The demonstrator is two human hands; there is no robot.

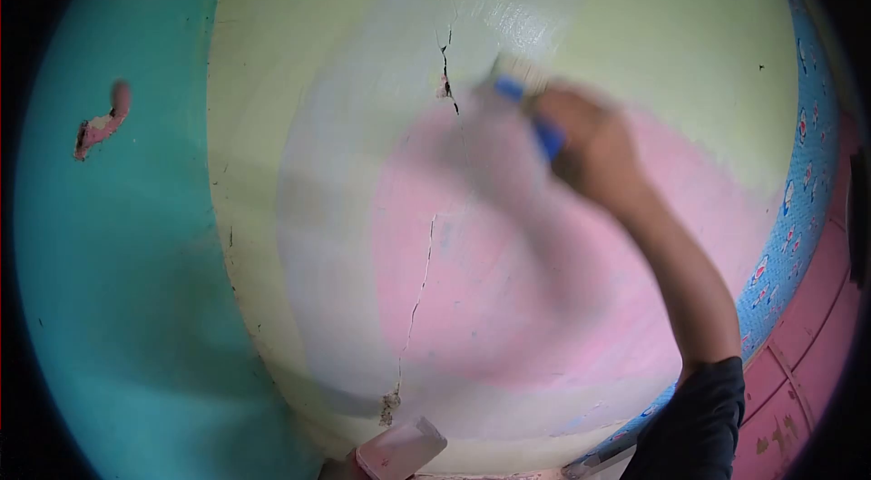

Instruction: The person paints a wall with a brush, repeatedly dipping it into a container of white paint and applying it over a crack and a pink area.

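Painting seems in hand: the right hand (594, 149) grips a paintbrush (520, 81) by the upper wall (689, 26); the left hand (338, 468) appears to hold a tub (402, 450) low down. Further strokes would call for even pressure.

Room with cracked, painted wall (680, 44)
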